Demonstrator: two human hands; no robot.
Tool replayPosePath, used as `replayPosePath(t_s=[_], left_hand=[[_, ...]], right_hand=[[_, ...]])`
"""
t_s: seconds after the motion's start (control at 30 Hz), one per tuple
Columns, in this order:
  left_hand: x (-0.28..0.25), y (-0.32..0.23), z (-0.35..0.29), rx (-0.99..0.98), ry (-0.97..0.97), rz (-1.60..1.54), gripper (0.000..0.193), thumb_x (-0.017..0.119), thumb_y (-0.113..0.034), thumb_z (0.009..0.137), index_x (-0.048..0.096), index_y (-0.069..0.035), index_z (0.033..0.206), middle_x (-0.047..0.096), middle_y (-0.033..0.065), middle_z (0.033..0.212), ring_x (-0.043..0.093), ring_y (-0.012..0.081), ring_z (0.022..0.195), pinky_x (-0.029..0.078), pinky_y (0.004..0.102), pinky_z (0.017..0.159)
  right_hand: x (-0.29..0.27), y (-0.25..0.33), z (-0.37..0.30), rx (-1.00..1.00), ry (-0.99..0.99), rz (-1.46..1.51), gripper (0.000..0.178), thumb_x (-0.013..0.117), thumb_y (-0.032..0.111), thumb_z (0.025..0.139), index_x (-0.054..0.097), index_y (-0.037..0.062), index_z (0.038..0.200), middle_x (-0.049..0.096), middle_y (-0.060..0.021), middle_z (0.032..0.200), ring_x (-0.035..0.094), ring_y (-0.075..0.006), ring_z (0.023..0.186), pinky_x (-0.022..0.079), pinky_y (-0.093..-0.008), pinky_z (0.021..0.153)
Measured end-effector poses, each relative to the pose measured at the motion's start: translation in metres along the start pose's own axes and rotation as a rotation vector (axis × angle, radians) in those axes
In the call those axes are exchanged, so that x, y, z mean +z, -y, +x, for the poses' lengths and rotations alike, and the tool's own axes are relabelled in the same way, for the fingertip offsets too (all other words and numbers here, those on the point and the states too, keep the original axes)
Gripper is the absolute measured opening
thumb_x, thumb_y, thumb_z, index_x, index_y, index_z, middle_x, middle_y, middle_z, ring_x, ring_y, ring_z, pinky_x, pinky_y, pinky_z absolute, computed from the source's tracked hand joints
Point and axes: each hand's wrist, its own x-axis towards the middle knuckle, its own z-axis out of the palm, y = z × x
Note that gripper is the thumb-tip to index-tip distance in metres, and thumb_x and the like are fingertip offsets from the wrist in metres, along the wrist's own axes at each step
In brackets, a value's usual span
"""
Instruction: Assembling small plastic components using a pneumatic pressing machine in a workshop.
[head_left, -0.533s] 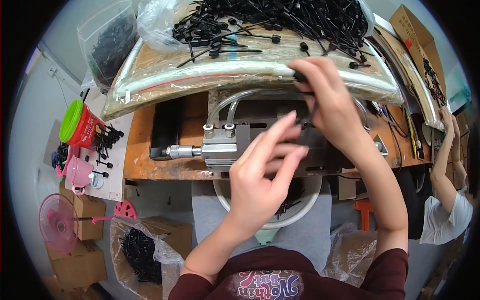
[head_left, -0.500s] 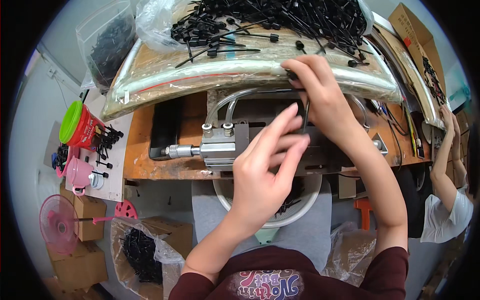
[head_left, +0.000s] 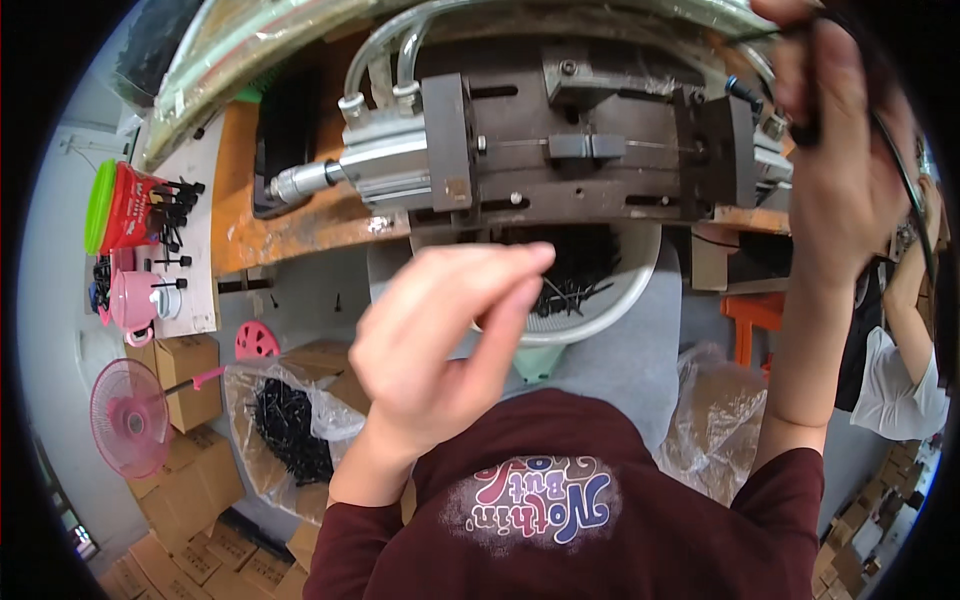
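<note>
My left hand (head_left: 440,340) hovers above my lap in front of the bench, thumb and forefinger pinched together. Whatever the pinch may hold is too small to make out. Up at the right edge, close to the camera, my right hand (head_left: 845,160) is raised and blurred. Its fingers curl by a dark thing that I cannot make out, and a black cord (head_left: 910,185) runs down past it. Between the hands stands a bench fixture (head_left: 450,140) with metal cylinders, dark plates and a small grey block (head_left: 585,147) at its middle. A white basket (head_left: 645,285) below holds thin black parts.
At the left are a red bucket (head_left: 135,210) with a green rim, a pink cup (head_left: 135,300) and a pink fan (head_left: 130,415). A lined carton (head_left: 340,420) holds black parts. Clear tubes (head_left: 375,60) rise from the fixture. A co-worker's arm (head_left: 910,310) shows at right.
My hands have parted: the right rose toward the upper right, the left moved lower and left. The view has tilted down, so the pile of black parts is out of sight and the fixture is uncovered.
</note>
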Motion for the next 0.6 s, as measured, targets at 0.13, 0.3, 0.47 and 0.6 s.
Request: replayPosePath(t_s=[0.13, 0.3, 0.47, 0.6], left_hand=[[0.035, 0.034, -0.072, -0.466, 0.321, -0.001, 0.011, 0.07, -0.005, 0.081, 0.068, -0.004, 0.092, 0.064, 0.0068, 0.082, 0.063, 0.0209, 0.067, 0.051, 0.0319, 0.06], [0.092, 0.087, -0.119, -0.223, 0.339, 0.16, 0.023, 0.068, 0.001, 0.074, 0.07, -0.004, 0.096, 0.065, 0.008, 0.1, 0.06, 0.0259, 0.096, 0.051, 0.0359, 0.079], [0.134, 0.122, -0.138, -0.005, 0.575, 0.312, 0.016, 0.06, -0.002, 0.072, 0.068, -0.004, 0.086, 0.063, 0.0084, 0.095, 0.058, 0.0265, 0.097, 0.048, 0.0381, 0.084], [0.144, 0.129, -0.147, -0.017, 0.651, 0.359, 0.006, 0.058, -0.004, 0.072, 0.063, -0.004, 0.076, 0.06, 0.0088, 0.086, 0.058, 0.0264, 0.094, 0.048, 0.038, 0.083]], right_hand=[[-0.031, 0.026, -0.038, 0.276, -0.026, 0.056, 0.034, 0.037, 0.018, 0.105, 0.05, -0.0091, 0.122, 0.062, -0.0179, 0.111, 0.038, -0.0089, 0.063, 0.032, -0.0212, 0.06], [-0.023, 0.047, -0.077, 0.503, -0.087, 0.146, 0.037, 0.037, 0.024, 0.105, 0.047, -0.006, 0.125, 0.055, -0.0123, 0.106, 0.038, -0.0075, 0.062, 0.032, -0.0214, 0.06], [-0.014, 0.058, -0.11, 0.634, -0.148, 0.194, 0.038, 0.043, 0.032, 0.103, 0.054, -0.0017, 0.116, 0.055, -0.0067, 0.087, 0.039, -0.0038, 0.056, 0.03, -0.016, 0.051], [-0.018, 0.066, -0.125, 0.706, -0.218, 0.267, 0.034, 0.045, 0.033, 0.103, 0.05, 0.0012, 0.113, 0.058, -0.009, 0.08, 0.038, -0.0051, 0.053, 0.03, -0.0159, 0.047]])
